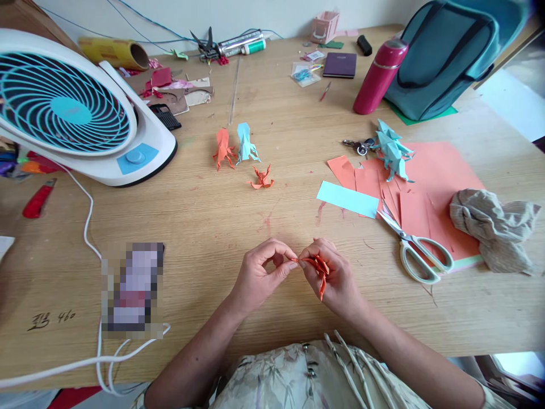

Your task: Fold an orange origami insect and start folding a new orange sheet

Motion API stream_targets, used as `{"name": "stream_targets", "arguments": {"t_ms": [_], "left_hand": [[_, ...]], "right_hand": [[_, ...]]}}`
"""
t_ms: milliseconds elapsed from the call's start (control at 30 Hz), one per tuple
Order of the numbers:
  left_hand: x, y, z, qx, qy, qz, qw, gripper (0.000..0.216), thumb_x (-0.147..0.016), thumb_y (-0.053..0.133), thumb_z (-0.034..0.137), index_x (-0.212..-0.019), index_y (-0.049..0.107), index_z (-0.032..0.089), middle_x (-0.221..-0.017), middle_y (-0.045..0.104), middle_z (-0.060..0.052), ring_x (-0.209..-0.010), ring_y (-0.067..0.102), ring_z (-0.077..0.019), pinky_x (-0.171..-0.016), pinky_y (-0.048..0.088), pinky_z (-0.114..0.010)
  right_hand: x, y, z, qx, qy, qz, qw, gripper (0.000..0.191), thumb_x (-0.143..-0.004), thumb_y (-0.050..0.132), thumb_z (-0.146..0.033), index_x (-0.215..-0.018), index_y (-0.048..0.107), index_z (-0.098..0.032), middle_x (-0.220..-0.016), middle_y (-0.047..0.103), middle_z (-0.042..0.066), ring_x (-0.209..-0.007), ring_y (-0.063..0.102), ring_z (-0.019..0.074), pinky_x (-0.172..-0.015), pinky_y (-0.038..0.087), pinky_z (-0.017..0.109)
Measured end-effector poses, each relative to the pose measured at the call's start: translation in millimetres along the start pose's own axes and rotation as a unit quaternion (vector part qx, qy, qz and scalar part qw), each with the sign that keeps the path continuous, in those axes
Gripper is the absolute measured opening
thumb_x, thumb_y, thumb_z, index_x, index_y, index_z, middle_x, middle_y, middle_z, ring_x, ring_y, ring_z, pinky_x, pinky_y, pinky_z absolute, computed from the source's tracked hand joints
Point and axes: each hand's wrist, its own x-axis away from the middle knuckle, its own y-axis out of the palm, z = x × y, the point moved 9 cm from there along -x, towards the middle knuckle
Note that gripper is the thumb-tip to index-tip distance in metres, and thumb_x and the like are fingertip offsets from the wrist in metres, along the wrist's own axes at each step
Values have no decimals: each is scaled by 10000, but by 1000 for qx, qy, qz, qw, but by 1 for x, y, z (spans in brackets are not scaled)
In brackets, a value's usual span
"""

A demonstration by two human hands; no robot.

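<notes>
Broad wooden table (204, 227) across the whole view. At the back right, a teal bag (443, 57); far left, a white-and-teal fan (68, 108). Right of centre, orange paper sheets (443, 170) cut partly into strips, with a crumpled cloth (494, 227) at their right edge and white-handled scissors (415, 247) lying on their near edge. Mid-table, well beyond the hands, three small folded figures (246, 143) close together.

Near the front edge, over bare wood, both hands almost touching. Of the two, the right hand (340, 284) closed around a small orange folded piece (318, 266), most of it tucked against the fingers, one pointed end hanging down. Beside it, the left hand (258, 278) pinched shut, thumb against forefinger, on a thin point of the same piece. Long axis of that point roughly level, running leftward out of the right grip into the left pinch. Bulk of the paper on the right side, only the tip on the left.
</notes>
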Motion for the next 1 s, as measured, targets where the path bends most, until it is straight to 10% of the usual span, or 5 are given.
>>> {"name": "stream_targets", "arguments": {"t_ms": [1000], "left_hand": [[22,5,23,-266,157,83,947,94,-923,588,125,-897,558,210,-786,630,-4,-731,595,-133,-714,483,-255]], "right_hand": [[6,6,15,-90,78,-9,993,61,-915,652,-228,-859,627,-229,-755,566,-17,-697,525,150,-657,408,299]]}}
